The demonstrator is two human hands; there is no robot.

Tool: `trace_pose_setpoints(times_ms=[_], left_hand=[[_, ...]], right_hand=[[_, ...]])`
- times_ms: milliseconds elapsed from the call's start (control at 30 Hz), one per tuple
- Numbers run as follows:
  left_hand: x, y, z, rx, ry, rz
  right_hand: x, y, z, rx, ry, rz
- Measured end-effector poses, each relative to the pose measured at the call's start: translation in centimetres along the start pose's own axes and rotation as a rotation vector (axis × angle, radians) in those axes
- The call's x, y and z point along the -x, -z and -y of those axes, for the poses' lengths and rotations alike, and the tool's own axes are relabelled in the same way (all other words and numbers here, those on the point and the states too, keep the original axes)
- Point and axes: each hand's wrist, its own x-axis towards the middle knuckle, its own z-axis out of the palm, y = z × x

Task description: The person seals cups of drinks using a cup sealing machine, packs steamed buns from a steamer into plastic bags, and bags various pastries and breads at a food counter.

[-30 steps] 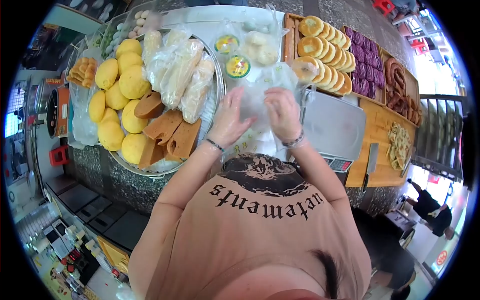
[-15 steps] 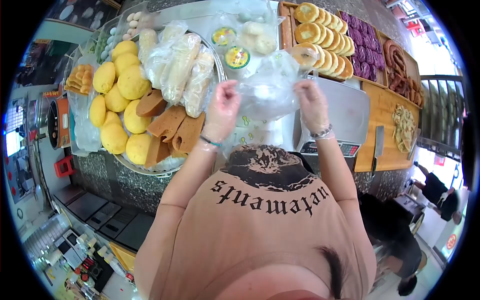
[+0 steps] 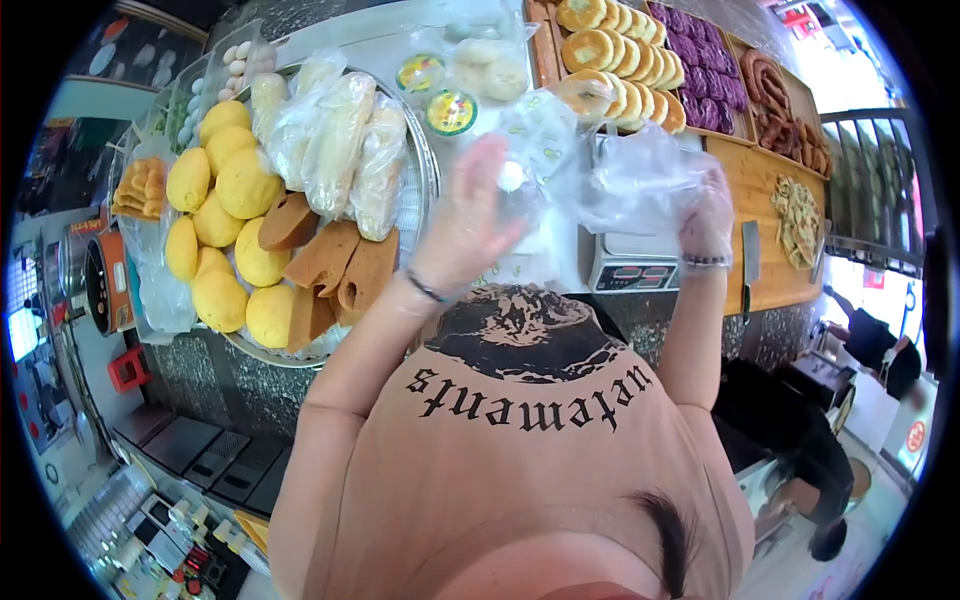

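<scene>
Both hands wear thin clear gloves. A clear plastic bag (image 3: 635,185) stretches out to the left from my right hand (image 3: 708,215), whose fingers are closed on its edge above the scale (image 3: 635,268). My left hand (image 3: 470,220) is open, its fingers apart and slightly blurred, over the white table between the round tray and the scale. Just right of it lies a pile of clear bags with green marks (image 3: 540,140). Two containers with yellow and green lids, one of them the nearer lid (image 3: 451,112), sit beyond my left hand.
On the left, a round tray (image 3: 425,165) holds yellow buns (image 3: 247,182), brown cake pieces (image 3: 360,265) and bagged bread (image 3: 338,130). Flat cakes (image 3: 590,50), purple rolls (image 3: 705,70) and a cutting board (image 3: 735,160) with a knife (image 3: 750,265) are right. A person (image 3: 810,460) is lower right.
The clear bag, earlier between both hands, has moved right with my right hand. My left hand has let go of it and opened. The view has shifted slightly.
</scene>
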Motion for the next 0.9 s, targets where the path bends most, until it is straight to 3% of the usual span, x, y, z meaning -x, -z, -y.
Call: trace_pose_setpoints(times_ms=[33,67,133,167,200,233,267,333,367,433,467,500,567,600,667,700,733,800,833,900], left_hand=[[-0.7,-0.8,-1.1,-0.278,-0.293,-0.103],[-1.6,-1.9,-1.9,-0.267,-0.299,-0.099],[-3.5,-4.1,-2.8,-0.124,-0.621,-0.034],[-3.7,-4.7,-2.9,-0.119,-0.625,-0.03],[-3.8,-5.3,-2.9,-0.021,-0.477,0.187],[-4.0,-5.7,-2.6,0.077,-0.325,0.402],[-4.2,-6.1,-2.1,0.086,-0.332,0.415],[-4.9,-7.2,-0.7,0.223,-0.013,0.059],[-5.7,-7.8,0.2,0.233,-0.02,0.075],[-7.0,-8.6,1.5,0.386,0.281,-0.025],[-7.0,-9.2,1.1,0.392,0.273,-0.002],[-7.1,-9.9,0.3,0.572,0.288,0.032],[-6.3,-11.8,-0.6,0.851,0.205,0.044],[-5.6,-11.0,-1.3,0.846,0.208,0.051],[-5.2,-8.1,-4.2,0.856,0.167,0.321],[-5.6,-5.6,-4.3,0.383,0.173,0.488],[-5.3,-4.9,-3.5,0.381,0.179,0.495],[-4.4,-4.3,-2.2,-0.012,-0.096,0.562],[-3.3,-4.5,-1.0,-0.038,-0.163,0.524],[-2.7,-4.1,-0.8,-0.169,-0.099,0.512]], right_hand=[[0.6,0.4,-0.1,0.207,-0.19,0.066],[1.0,0.9,-0.3,0.414,-0.382,0.131],[1.4,1.2,-2.5,0.349,-0.459,0.186],[1.5,1.2,-4.0,0.278,-0.536,0.25],[1.3,1.3,-5.3,0.205,-0.611,0.315],[0.7,2.2,-6.0,0.376,-0.54,0.254],[1.6,1.1,-4.7,0.374,-0.542,0.237],[4.2,-0.7,-1.9,0.501,0.115,-0.176],[5.8,-0.3,-1.0,0.544,0.361,-0.14],[9.4,-2.5,-0.2,0.676,0.592,0.122],[10.3,-3.9,-0.7,0.796,0.729,0.231],[11.2,-5.1,-0.8,1.082,0.715,0.213],[9.3,-4.5,-4.4,1.185,0.599,0.04],[7.7,-2.7,-6.5,1.204,0.555,-0.05],[6.3,2.7,-8.8,0.782,0.237,-0.077],[6.2,4.0,-7.5,0.892,0.331,-0.15],[6.6,5.0,-5.5,1.006,0.42,-0.222],[7.0,7.6,-2.7,0.899,0.115,-0.39],[7.6,7.3,-1.2,0.661,0.044,-0.389],[7.1,8.0,-1.2,0.123,-0.094,-0.358]])
